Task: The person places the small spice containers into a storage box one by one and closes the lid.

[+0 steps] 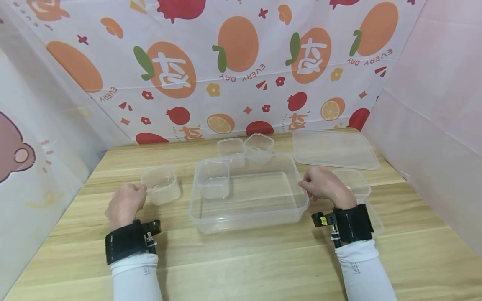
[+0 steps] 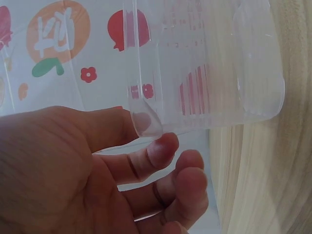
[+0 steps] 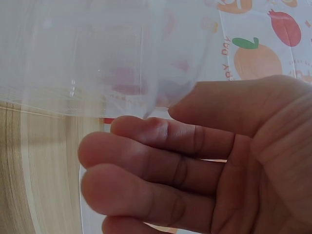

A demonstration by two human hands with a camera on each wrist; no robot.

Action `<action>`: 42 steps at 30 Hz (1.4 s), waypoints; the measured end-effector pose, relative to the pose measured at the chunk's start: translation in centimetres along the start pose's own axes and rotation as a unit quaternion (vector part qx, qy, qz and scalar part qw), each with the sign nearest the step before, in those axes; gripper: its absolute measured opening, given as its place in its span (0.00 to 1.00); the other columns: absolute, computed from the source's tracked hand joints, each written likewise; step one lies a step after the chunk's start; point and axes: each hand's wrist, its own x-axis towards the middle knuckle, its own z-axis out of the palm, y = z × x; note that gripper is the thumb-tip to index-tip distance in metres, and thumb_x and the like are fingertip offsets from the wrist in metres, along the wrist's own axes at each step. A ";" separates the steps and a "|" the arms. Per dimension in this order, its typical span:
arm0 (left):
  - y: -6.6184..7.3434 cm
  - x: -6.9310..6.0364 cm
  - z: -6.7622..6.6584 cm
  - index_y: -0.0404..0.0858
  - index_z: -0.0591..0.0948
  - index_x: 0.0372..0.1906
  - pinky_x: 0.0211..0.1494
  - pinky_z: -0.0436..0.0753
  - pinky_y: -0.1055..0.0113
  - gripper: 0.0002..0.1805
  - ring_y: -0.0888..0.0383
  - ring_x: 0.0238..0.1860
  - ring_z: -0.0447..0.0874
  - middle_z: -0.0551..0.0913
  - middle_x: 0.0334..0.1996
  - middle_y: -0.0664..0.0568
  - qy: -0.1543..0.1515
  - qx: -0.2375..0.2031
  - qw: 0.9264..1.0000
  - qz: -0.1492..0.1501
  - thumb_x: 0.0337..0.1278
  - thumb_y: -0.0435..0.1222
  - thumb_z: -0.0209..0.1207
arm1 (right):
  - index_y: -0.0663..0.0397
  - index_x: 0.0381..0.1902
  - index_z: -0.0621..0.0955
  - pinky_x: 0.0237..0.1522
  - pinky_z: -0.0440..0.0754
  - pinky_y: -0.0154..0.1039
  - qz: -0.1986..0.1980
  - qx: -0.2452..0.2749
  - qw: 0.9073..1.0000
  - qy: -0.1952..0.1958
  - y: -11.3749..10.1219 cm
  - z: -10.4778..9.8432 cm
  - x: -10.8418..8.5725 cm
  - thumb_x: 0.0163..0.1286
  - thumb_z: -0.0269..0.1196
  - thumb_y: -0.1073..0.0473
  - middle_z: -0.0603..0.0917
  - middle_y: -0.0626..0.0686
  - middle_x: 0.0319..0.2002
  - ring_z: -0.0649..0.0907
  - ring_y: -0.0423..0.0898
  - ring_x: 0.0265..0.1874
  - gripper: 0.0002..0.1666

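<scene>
At the left of the table, my left hand [image 1: 126, 204] pinches the rim of a small clear plastic container [image 1: 165, 190] between thumb and forefinger. In the left wrist view the thumb lies over the corner of that small container [image 2: 258, 92]. A large clear rectangular container [image 1: 248, 221] stands mid-table, with one small container [image 1: 214, 190] inside its left end. My right hand [image 1: 326, 187] pinches the large container's right rim. From the right wrist view, thumb and forefinger meet at the edge of the large container [image 3: 92, 63], the other fingers curled below.
Two more small containers, one [image 1: 230, 146] beside the other [image 1: 259, 144], stand behind the large one. A big flat clear lid [image 1: 335, 148] lies at the back right. Smaller lids [image 1: 354, 180] lie near the right wrist, partly hidden. Printed cloth [image 1: 241, 96] walls the table's back.
</scene>
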 end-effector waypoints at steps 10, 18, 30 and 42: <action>0.0 0.1 -0.3 0.28 0.76 0.39 0.41 0.70 0.44 0.29 0.42 0.34 0.75 0.79 0.29 0.40 -0.010 0.002 1.000 0.001 0.77 0.48 0.33 | 0.55 0.14 0.78 0.23 0.66 0.38 -0.003 0.000 1.000 0.000 0.0 0.0 0.1 0.75 0.59 0.63 0.74 0.49 0.12 0.74 0.43 0.12 0.24; 0.0 0.1 -0.2 0.24 0.76 0.47 0.39 0.70 0.46 0.32 0.43 0.34 0.76 0.81 0.30 0.40 -0.023 -0.003 1.000 0.007 0.78 0.48 0.31 | 0.57 0.17 0.80 0.22 0.67 0.38 0.000 -0.005 1.000 -0.003 0.0 -0.2 0.1 0.75 0.59 0.62 0.76 0.50 0.14 0.75 0.43 0.13 0.23; 0.1 0.2 0.1 0.23 0.74 0.53 0.38 0.70 0.48 0.33 0.42 0.36 0.77 0.81 0.34 0.37 -0.026 0.000 1.000 0.007 0.80 0.49 0.31 | 0.57 0.18 0.80 0.22 0.66 0.38 0.004 -0.004 1.000 -0.005 0.0 -0.1 0.0 0.75 0.59 0.62 0.76 0.50 0.14 0.74 0.43 0.13 0.22; 0.4 0.3 -0.2 0.23 0.73 0.55 0.38 0.70 0.48 0.32 0.40 0.39 0.78 0.82 0.37 0.35 -0.030 0.004 0.999 0.011 0.80 0.49 0.31 | 0.55 0.15 0.78 0.22 0.65 0.38 -0.001 -0.001 1.000 -0.002 0.0 -0.1 0.1 0.75 0.59 0.62 0.74 0.49 0.12 0.73 0.43 0.13 0.24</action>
